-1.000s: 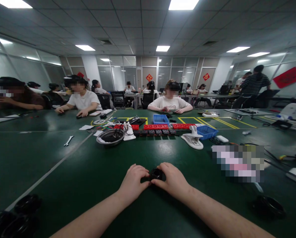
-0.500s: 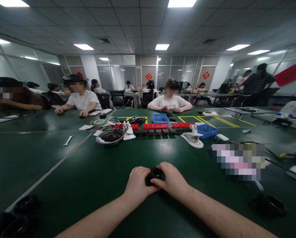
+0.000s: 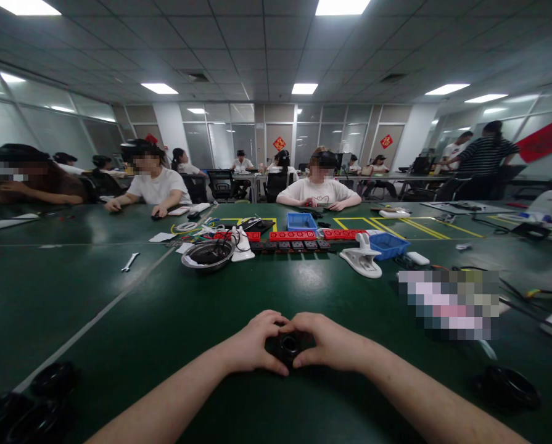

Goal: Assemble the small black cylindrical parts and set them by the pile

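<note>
Two hands, left hand (image 3: 252,342), right hand (image 3: 331,341), cupping black ring (image 3: 288,345)

Head camera looks forward-down across table (image 3: 118,296).

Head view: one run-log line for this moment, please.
left hand: gripping small black round part | right hand: gripping same part | part: between both hands, over green table

An open-plan office turned workshop: long green tables (image 3: 118,290), seated workers (glass partitions behind), ceiling panel lights (image 3: 303,88)
</note>
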Tool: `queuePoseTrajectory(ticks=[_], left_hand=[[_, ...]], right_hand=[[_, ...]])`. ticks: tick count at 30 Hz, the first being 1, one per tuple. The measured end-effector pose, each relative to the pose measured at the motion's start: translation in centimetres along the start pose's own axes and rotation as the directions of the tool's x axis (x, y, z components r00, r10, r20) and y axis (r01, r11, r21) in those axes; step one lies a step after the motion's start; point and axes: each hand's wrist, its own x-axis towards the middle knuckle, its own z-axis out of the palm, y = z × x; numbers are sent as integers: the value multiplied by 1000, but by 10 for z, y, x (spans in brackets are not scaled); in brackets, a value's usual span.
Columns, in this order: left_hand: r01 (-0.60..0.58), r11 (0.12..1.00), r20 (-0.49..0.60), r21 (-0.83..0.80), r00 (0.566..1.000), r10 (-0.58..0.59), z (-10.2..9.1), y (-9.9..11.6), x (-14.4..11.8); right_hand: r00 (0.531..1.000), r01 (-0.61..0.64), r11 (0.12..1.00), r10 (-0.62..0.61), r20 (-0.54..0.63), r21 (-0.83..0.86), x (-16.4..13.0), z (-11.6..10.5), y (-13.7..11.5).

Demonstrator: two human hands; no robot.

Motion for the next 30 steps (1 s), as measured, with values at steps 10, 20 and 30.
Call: queuePoseTrajectory(ticks=[10, 20, 30], left_hand=[[142, 990, -173, 9, 975, -138, 3, -2, 0], [263, 954, -343, 141, 917, -203, 8, 8, 1], [245, 959, -360, 141, 915, -181, 18, 19, 3]], right_hand=[[993, -69, 998, 69, -99, 4, 1, 3, 2], [887, -250, 948, 142, -440, -199, 4, 29, 13], [874, -273, 941, 156, -461, -199, 5, 34, 14]])
